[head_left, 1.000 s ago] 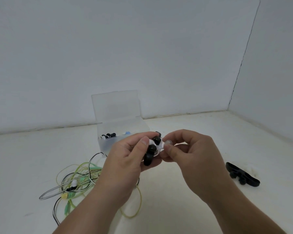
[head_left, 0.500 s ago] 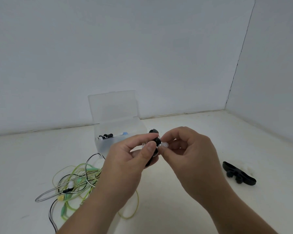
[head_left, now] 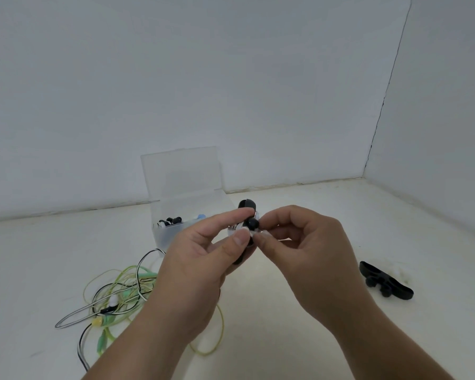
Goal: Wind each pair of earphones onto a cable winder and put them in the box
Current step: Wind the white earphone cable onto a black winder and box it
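Observation:
My left hand (head_left: 200,259) grips a black cable winder (head_left: 248,208) between thumb and forefinger, above the table's middle. My right hand (head_left: 299,242) pinches a white earbud (head_left: 255,235) against that winder. A clear plastic box (head_left: 176,229) with its lid up stands just behind my left hand; a wound black-and-white pair (head_left: 170,221) and something blue lie inside. A tangle of green, yellow and black-and-white earphone cables (head_left: 118,294) lies on the table at the left, partly hidden by my left forearm. A second black winder (head_left: 384,283) lies on the table at the right.
The table (head_left: 299,338) is off-white and meets grey walls at the back and on the right, forming a corner at the far right. A faint white thing (head_left: 401,272) lies just behind the spare winder.
Both hands have turned the winder upright, so its black end now sticks up above my fingers. My right fingers stay pinched on the white earbud.

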The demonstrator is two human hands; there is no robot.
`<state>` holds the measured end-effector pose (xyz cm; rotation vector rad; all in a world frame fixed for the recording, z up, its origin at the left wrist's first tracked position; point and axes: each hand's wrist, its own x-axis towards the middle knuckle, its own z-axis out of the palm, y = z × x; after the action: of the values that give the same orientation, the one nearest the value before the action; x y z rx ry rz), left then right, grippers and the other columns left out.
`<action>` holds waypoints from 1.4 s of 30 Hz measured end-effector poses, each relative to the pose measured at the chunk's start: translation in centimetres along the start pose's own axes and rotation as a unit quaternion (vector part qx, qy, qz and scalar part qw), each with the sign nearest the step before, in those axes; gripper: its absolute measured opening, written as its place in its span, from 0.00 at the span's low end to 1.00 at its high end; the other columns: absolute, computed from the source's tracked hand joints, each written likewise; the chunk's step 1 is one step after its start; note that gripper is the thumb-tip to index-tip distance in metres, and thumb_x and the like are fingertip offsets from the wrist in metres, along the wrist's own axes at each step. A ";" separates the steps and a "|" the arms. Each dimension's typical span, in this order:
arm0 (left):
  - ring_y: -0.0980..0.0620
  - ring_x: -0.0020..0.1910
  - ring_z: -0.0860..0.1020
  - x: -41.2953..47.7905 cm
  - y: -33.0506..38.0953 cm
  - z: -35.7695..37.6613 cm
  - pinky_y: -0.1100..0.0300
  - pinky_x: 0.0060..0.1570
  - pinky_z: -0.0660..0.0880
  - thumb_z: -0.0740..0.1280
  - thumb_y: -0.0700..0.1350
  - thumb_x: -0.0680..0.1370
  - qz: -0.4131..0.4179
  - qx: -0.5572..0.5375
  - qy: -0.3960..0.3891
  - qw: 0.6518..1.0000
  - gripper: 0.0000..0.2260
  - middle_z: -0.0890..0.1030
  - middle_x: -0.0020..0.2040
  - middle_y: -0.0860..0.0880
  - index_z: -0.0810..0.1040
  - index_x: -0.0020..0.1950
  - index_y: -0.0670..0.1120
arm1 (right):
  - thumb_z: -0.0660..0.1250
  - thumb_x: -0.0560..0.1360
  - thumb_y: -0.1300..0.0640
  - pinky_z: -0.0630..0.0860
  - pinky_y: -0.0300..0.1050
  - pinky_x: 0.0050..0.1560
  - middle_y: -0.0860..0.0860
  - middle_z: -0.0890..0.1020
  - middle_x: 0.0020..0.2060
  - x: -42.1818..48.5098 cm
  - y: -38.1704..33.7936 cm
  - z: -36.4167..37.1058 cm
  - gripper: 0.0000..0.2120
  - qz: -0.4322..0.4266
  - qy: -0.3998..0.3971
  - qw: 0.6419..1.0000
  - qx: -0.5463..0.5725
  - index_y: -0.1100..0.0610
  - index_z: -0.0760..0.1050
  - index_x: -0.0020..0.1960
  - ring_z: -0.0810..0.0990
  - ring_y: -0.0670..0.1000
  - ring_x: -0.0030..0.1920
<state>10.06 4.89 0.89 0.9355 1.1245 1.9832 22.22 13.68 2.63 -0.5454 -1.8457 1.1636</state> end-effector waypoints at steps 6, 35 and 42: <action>0.46 0.48 0.84 -0.1 0.0 0.1 0.52 0.60 0.78 0.70 0.42 0.70 -0.002 0.028 -0.005 1.000 0.14 0.86 0.50 0.42 0.86 0.54 0.47 | 0.74 0.72 0.62 0.80 0.41 0.36 0.50 0.85 0.31 -0.1 0.3 0.1 0.05 0.012 0.010 1.000 -0.007 0.53 0.82 0.41 0.85 0.48 0.34; 0.40 0.62 0.79 -0.2 -0.2 0.3 0.49 0.65 0.74 0.62 0.35 0.71 -0.026 -0.020 -0.062 0.998 0.18 0.83 0.58 0.39 0.84 0.57 0.42 | 0.74 0.72 0.64 0.81 0.55 0.48 0.60 0.82 0.46 0.0 0.3 0.3 0.14 0.139 -0.035 0.978 0.155 0.52 0.78 0.55 0.83 0.55 0.37; 0.44 0.50 0.81 -0.1 -0.9 0.9 0.48 0.53 0.74 0.64 0.38 0.71 -0.016 0.022 -0.006 1.000 0.14 0.85 0.53 0.39 0.86 0.51 0.44 | 0.72 0.72 0.69 0.78 0.39 0.39 0.63 0.81 0.45 -0.1 0.3 0.3 0.16 0.138 -0.048 0.975 0.167 0.52 0.80 0.54 0.80 0.50 0.35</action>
<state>11.01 5.52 0.38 0.9446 1.1742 1.9321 21.98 13.56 2.28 -0.5711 -1.6365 1.6754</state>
